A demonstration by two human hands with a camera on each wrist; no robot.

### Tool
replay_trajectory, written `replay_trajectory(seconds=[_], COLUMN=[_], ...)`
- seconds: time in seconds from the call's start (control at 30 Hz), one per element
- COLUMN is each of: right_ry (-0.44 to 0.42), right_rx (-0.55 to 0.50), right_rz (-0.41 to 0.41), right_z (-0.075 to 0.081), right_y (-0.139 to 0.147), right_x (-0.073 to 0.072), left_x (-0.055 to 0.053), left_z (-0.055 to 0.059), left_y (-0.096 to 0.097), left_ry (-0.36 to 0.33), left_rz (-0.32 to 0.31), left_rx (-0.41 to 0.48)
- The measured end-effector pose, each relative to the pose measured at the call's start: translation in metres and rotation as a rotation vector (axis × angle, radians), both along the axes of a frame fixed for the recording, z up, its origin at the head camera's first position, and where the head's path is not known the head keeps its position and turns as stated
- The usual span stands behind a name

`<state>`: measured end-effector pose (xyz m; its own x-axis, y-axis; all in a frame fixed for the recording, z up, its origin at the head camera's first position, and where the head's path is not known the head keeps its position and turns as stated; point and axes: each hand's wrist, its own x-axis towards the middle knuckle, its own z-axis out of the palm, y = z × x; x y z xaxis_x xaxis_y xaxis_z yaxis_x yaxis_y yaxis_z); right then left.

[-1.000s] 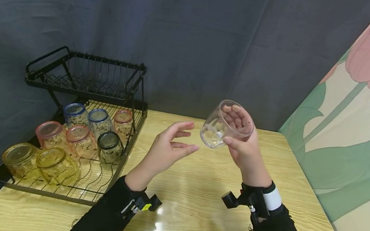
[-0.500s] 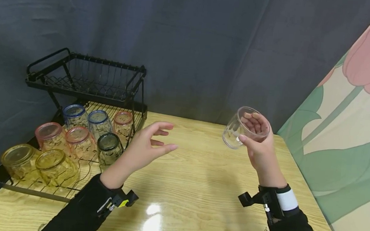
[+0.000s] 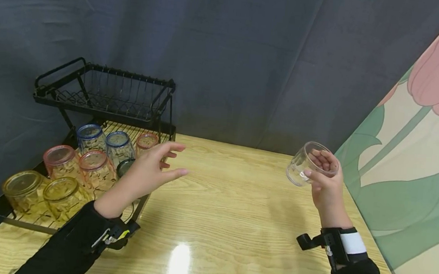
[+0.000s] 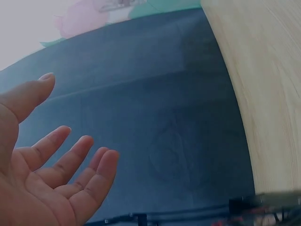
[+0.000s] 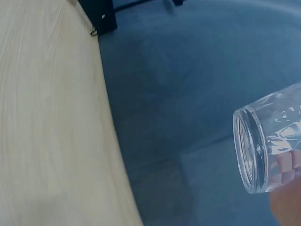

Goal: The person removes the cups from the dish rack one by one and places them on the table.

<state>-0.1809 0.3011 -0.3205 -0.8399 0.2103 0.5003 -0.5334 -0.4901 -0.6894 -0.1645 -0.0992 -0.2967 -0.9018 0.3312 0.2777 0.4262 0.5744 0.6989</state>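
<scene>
My right hand (image 3: 327,182) grips a clear tumbler (image 3: 297,170) above the right side of the table. The tumbler is tilted, its base to the left and its mouth toward my palm; my fingers show through its clear wall. In the right wrist view, the thick base of the tumbler (image 5: 251,150) faces left, with a blurred fingertip against its side. My left hand (image 3: 144,170) holds nothing, thumb and fingers spread apart. It hovers by the right edge of the black dish rack (image 3: 60,231) and partly hides a dark-tinted glass (image 3: 124,167).
Upside-down glasses fill much of the rack's lower tier: two yellow ones including a front glass (image 3: 62,196), several pink ones including a middle glass (image 3: 94,164), and two blue-based ones including a rear glass (image 3: 91,136). The upper tier (image 3: 103,107) overhangs the back. A dark curtain (image 3: 239,66) borders the wooden table (image 3: 213,221).
My right hand has carried the tumbler to the right and slightly down. My left hand has moved left, away from the tumbler and over the rack's right edge.
</scene>
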Motion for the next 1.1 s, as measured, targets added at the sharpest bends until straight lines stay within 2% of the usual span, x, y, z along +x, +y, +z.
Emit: replay_trajectory(seconds=[0.17,0.43,0.73,0.83,1.1], right_ry=[-0.11,-0.279,-0.375,-0.423,-0.566], right_rx=[0.011,-0.042,-0.033,-0.029,0.079], right_rz=[-0.139,-0.282,-0.402,-0.437,-0.534], right_z=[-0.009,-0.019,-0.035,-0.04,-0.056], right_y=[0.016,0.038,0.06,0.064,0.082], right_x=[-0.001,-0.003,-0.009,-0.01,-0.009], left_x=[-0.003,-0.008,-0.018,-0.022,-0.031], left_z=[0.002,0.005,0.001,-0.002,-0.008], left_y=[-0.016,-0.042,-0.061,-0.066,-0.075], left_ry=[0.001,0.025,-0.03,-0.051,-0.101], left_rz=[0.024,0.04,0.081,0.076,0.06], left_rx=[-0.098,-0.204,-0.37,-0.389,-0.447])
